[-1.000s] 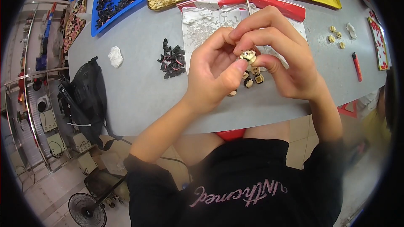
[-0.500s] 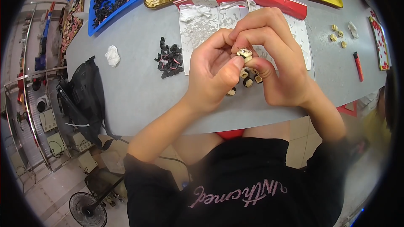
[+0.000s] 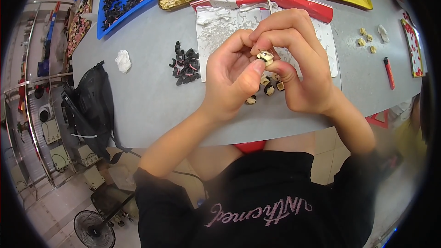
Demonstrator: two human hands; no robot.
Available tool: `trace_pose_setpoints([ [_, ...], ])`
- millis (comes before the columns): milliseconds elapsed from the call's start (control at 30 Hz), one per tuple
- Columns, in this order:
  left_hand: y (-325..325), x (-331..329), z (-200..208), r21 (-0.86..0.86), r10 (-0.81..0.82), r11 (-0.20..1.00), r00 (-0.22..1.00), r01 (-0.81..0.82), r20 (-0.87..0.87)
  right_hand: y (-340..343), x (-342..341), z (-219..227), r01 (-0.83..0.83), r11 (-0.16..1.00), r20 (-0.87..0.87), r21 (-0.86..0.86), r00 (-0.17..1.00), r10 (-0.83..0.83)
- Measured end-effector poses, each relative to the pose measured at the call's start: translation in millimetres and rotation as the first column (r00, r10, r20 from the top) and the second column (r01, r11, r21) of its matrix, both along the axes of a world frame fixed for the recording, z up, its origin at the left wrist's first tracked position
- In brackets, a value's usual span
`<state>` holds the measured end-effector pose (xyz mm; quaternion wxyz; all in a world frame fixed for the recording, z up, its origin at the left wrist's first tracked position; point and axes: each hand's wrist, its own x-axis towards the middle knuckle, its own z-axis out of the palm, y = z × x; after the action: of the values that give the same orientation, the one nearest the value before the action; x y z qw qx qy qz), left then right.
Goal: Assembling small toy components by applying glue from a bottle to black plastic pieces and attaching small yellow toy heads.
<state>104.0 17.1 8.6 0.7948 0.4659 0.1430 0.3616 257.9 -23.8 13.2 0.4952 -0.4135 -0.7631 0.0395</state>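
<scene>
Small beige part pinched at frame centre

The small beige part [image 3: 265, 56] was held pinched between left hand [image 3: 232, 80] and right hand [image 3: 301, 64], above the grey surface [image 3: 151, 96]; similar loose pieces [image 3: 266, 88] were noted just beneath.

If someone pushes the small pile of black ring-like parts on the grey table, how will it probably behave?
The pile of black parts would likely scatter rather than slide as one, since the pieces lie loose and tangled. Each looks small and probably light. Their curved shapes suggest that some may roll across the smooth grey table.
</scene>
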Motion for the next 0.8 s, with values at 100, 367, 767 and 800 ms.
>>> trace_pose_setpoints([
  [100,0.8,-0.8,-1.8,0.012,-0.002,1.0,1.0,0.002,0.004,-0.3,-0.2,0.9,0.001,1.0,0.005,0.001,1.0,-0.001],
  [367,-0.2,0.5,2.3,-0.006,0.007,1.0,1.0,-0.007,-0.028,-1.2,-1.8,1.0,0.016,1.0,0.015,0.012,1.0,-0.016],
  [767,-0.3,1.1,3.9,-0.025,-0.021,0.999,0.998,0.019,-0.06,-4.1,-3.4,0.5,0.065,0.996,0.035,0.056,0.997,-0.067],
  [800,-0.8,1.0,4.0,-0.013,-0.017,1.0,0.998,0.016,-0.066,-4.3,-3.5,0.1,0.052,0.997,0.02,0.055,0.998,-0.053],
])
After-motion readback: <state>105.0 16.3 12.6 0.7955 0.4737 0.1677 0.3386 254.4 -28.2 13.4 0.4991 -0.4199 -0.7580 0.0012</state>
